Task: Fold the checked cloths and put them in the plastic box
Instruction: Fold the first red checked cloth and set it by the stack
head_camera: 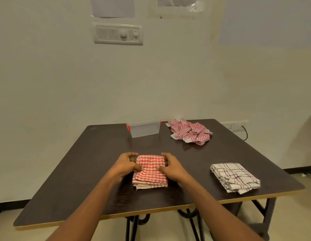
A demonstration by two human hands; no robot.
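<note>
The folded red cloth [149, 173] lies near the front centre of the table [81, 162], between the hands. The left hand [124, 165] and right hand [172, 166] pinch its side edges, thumbs on top and fingers curled round. The box [144, 129] stands straight ahead, well apart, with its long axis running left to right. Both hands are equally near it, and the tabletop between is bare. An unfolded pile [189, 132] lies just right of the box. A folded white cloth [235, 177] sits near the right edge.
</note>
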